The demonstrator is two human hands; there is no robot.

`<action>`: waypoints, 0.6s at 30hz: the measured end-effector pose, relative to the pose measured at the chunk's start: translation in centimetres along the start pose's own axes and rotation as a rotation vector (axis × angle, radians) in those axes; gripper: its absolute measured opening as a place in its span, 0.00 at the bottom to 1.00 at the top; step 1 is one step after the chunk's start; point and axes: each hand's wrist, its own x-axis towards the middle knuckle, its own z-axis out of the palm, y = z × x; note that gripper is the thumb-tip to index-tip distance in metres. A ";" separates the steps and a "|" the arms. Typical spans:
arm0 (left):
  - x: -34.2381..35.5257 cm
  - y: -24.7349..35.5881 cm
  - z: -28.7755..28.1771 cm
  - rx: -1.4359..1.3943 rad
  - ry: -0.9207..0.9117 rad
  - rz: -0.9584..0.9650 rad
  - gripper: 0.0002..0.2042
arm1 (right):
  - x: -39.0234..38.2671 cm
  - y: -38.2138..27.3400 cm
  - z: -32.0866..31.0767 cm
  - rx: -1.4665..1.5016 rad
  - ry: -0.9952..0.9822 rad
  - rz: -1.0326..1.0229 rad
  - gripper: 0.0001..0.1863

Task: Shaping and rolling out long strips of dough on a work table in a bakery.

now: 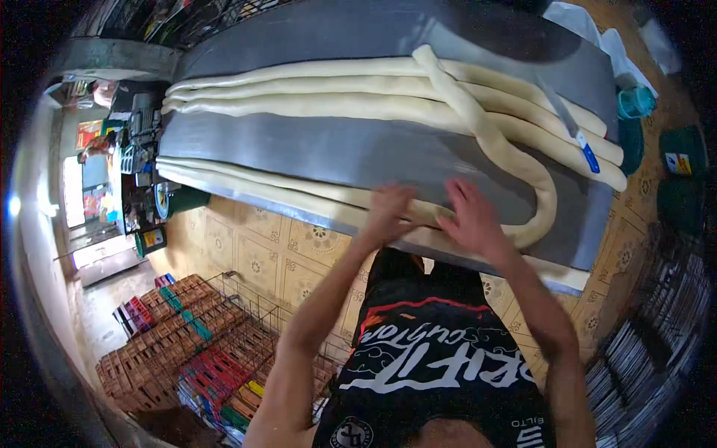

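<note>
My left hand rests on a long pale dough rope near the front edge of the grey table, its fingers slightly bent and apart. My right hand is just to its right over the same rope, fingers spread, thumb low by the dough. This rope curves round at the right and runs diagonally up across three thick dough strands along the back. Another strand lies along the front edge, partly hidden by my arms. A blue-handled knife lies on the back strands at the right.
Stacked crates and wire racks stand at lower left, piled trays at lower right. Green bins and a teal container are at the right. People and machinery are at far left. A concrete post stands upper left.
</note>
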 end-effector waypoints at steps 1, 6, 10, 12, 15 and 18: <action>-1.2 -1.3 -3.6 0.092 -0.070 -0.126 0.34 | -4.2 2.6 3.0 -0.268 0.223 -0.086 0.40; -4.3 -8.2 -9.0 0.091 -0.137 -0.171 0.23 | -9.2 4.9 2.5 -0.340 0.032 0.159 0.33; -5.8 -9.4 -8.1 0.066 -0.119 -0.128 0.20 | -9.5 5.3 -3.3 -0.190 -0.163 0.393 0.24; -6.5 -9.6 -8.7 0.137 -0.108 -0.021 0.22 | -12.2 7.2 -7.1 -0.259 -0.128 0.362 0.21; -8.0 -7.5 -7.2 0.357 -0.177 0.047 0.27 | -20.0 12.7 -6.4 -0.387 0.153 0.240 0.22; -8.7 -7.9 -5.2 0.515 -0.346 -0.098 0.34 | -16.8 8.7 2.1 -0.558 0.382 0.266 0.33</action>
